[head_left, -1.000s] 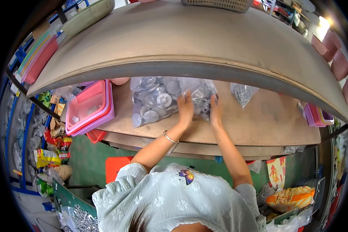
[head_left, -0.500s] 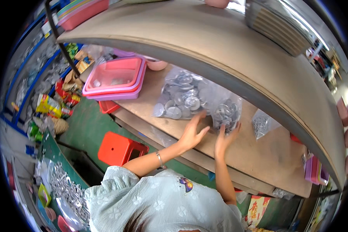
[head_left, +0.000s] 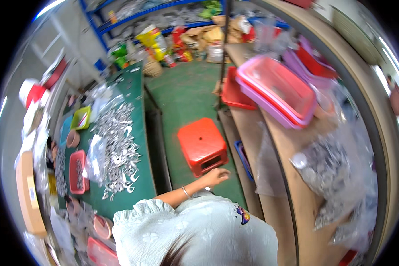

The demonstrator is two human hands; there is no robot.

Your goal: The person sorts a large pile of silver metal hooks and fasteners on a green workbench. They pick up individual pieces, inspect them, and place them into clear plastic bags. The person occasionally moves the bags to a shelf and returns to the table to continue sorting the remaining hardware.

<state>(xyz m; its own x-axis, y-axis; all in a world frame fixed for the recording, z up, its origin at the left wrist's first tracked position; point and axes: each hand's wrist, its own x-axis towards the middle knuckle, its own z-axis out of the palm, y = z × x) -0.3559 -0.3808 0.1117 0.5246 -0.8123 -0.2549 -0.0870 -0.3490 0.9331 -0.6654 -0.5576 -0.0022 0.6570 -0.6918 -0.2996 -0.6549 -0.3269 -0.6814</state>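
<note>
Left hand (head_left: pixel 217 176): empty, fingers loosely curled together, hanging just below the red stool (head_left: pixel 203 145) and beside the wooden shelf (head_left: pixel 270 146). Right hand: hidden, finger state cannot be told. Clear bag of metal discs (head_left: pixel 330 166): on the shelf, well apart from the hand.

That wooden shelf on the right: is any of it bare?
A bare strip of the wooden shelf lies between the pink lidded boxes and the bag of metal discs. The green table is crowded with metal parts.
</note>
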